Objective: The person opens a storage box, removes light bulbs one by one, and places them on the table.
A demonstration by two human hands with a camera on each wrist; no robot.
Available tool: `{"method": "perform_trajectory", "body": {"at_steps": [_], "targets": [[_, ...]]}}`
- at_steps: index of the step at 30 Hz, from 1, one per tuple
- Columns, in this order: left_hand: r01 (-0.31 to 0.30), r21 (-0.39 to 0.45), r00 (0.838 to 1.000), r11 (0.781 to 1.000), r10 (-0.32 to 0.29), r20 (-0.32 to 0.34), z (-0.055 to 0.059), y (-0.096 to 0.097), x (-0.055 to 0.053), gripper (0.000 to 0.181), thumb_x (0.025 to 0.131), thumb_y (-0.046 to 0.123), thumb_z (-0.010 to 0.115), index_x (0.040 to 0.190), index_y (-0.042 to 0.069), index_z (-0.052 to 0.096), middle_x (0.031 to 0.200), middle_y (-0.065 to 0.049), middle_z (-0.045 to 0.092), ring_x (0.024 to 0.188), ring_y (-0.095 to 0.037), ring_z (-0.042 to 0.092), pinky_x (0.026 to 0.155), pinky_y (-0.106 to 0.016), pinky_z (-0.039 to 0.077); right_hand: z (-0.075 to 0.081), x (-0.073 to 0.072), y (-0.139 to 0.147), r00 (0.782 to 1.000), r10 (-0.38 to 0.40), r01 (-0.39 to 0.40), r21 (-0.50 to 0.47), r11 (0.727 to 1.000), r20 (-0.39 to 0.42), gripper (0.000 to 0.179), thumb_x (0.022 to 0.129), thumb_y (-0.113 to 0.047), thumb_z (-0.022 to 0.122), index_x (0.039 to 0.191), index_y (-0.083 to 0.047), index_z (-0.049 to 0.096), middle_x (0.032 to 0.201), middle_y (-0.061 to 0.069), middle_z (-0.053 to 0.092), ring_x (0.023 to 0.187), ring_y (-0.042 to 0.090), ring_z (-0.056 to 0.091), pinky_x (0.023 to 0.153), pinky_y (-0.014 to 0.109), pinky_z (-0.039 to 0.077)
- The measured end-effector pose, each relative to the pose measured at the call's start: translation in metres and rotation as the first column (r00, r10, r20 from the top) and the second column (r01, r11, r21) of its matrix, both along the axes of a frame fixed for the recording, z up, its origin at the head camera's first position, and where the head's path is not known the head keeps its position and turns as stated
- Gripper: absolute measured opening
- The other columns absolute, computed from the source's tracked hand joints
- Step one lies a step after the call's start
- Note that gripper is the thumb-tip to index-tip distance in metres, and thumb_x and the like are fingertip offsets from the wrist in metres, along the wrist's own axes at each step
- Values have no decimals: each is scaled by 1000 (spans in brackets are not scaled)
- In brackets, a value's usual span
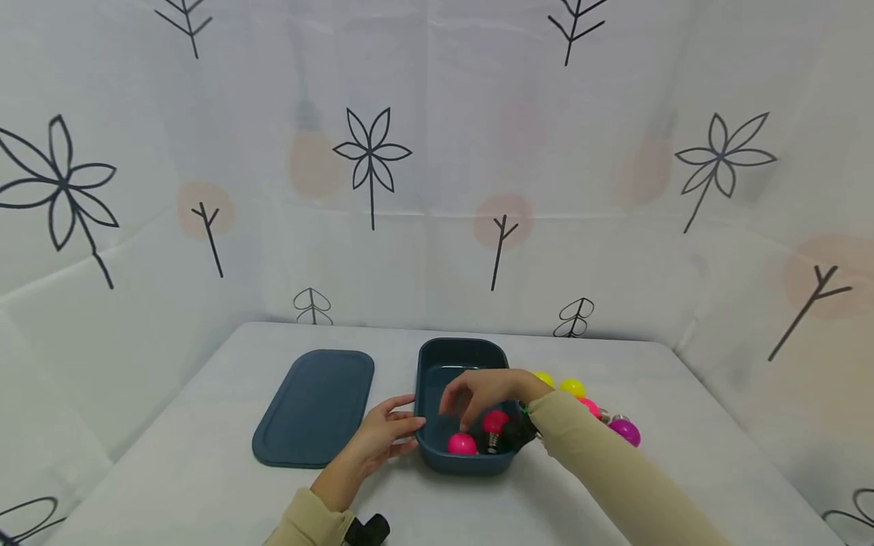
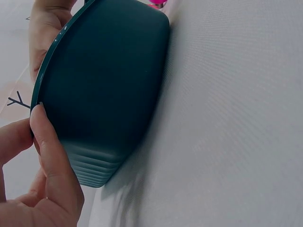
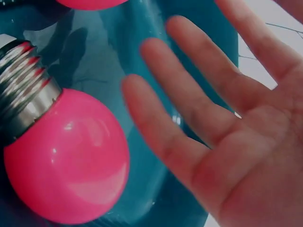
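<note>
A dark blue-green plastic container (image 1: 463,464) stands on the white table with two pink light bulbs inside. One bulb (image 1: 462,444) lies near its front wall; the other bulb (image 1: 495,422) has its metal screw base toward the front. My left hand (image 1: 385,432) holds the container's left rim, with a fingertip against the outer wall in the left wrist view. Above the inside of the container is my right hand (image 1: 481,392), holding nothing. In the right wrist view its fingers (image 3: 165,137) are spread and relaxed, beside a pink bulb (image 3: 71,161).
A flat blue-green lid (image 1: 314,409) lies left of the container. Right of it, partly behind my right forearm, are several more bulbs, among them a yellow bulb (image 1: 572,387) and a purple bulb (image 1: 624,432). A patterned white curtain (image 1: 437,265) hangs around the table.
</note>
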State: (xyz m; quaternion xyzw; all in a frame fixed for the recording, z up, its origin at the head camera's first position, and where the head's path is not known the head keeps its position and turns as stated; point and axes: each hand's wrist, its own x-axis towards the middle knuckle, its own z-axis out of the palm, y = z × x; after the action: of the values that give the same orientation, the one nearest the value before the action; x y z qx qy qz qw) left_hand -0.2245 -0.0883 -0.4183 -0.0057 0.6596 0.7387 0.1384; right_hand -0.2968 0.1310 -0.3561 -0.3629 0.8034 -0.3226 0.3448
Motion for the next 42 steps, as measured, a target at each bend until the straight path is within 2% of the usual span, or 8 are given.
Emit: {"method": "perform_trajectory", "body": {"at_steps": [5, 12, 17, 21, 26, 33, 38, 42], "targets": [[0, 0, 1000, 1000, 0, 0, 0, 0, -1, 61, 84, 12, 70, 137, 1, 40, 103, -13, 55, 78, -17, 60, 69, -30, 55, -3, -2, -5, 998, 55, -59, 137, 989, 35, 30, 80, -3, 71, 108, -9, 65, 102, 2, 62, 92, 15, 58, 76, 27, 51], [16, 9, 1000, 1000, -15, -12, 0, 0, -1, 64, 84, 12, 70, 138, 0, 38, 102, -11, 54, 78, -15, 60, 69, -29, 55, -4, -3, -10, 983, 113, -147, 252, 956, 144, 33, 79, -1, 71, 109, -13, 66, 100, -3, 62, 91, 10, 57, 77, 26, 52], [17, 11, 1000, 1000, -17, -16, -1, 0, -1, 64, 84, 12, 70, 138, 0, 39, 100, -10, 54, 77, -15, 60, 69, -29, 55, -3, -2, -12, 969, 145, -199, 286, 938, 199, 35, 79, 5, 67, 110, -10, 66, 99, -3, 62, 87, 9, 58, 75, 27, 53], [19, 16, 1000, 1000, -19, -19, -1, 1, -1, 63, 84, 12, 70, 137, 0, 39, 99, -10, 55, 77, -15, 60, 68, -29, 55, -2, 0, -13, 972, 148, -196, 291, 936, 180, 33, 79, 6, 67, 108, -9, 67, 97, -3, 63, 85, 9, 59, 74, 26, 53], [17, 14, 1000, 1000, -17, -18, -1, 2, -1, 62, 84, 11, 70, 137, 0, 39, 99, -10, 55, 77, -15, 60, 68, -30, 55, 3, 5, -11, 984, 122, -152, 252, 956, 131, 31, 77, 1, 71, 105, -14, 67, 96, -1, 63, 86, 12, 59, 72, 28, 54], [8, 12, 1000, 1000, -8, -11, -2, 2, 0, 61, 84, 11, 70, 136, 0, 40, 101, -11, 54, 77, -15, 59, 68, -30, 55, 13, 18, -4, 999, 54, -54, 98, 994, 9, 30, 77, -2, 72, 102, -17, 67, 101, -3, 62, 94, 18, 58, 72, 31, 54], [7, 21, 1000, 1000, -7, -6, -3, 0, 1, 61, 84, 11, 69, 137, 0, 40, 101, -11, 54, 76, -15, 59, 68, -30, 55, 15, 26, 6, 998, -21, 21, 0, 1000, -65, 29, 77, -8, 74, 104, -17, 66, 103, -5, 61, 95, 18, 57, 74, 31, 53], [7, 23, 1000, 1000, -7, -9, -2, -1, 1, 62, 84, 11, 70, 137, 0, 39, 99, -10, 53, 76, -15, 60, 68, -29, 55, 15, 32, 14, 990, -97, 89, -79, 993, -102, 29, 78, -14, 75, 106, -17, 65, 103, -4, 62, 95, 19, 59, 75, 31, 53]]}}
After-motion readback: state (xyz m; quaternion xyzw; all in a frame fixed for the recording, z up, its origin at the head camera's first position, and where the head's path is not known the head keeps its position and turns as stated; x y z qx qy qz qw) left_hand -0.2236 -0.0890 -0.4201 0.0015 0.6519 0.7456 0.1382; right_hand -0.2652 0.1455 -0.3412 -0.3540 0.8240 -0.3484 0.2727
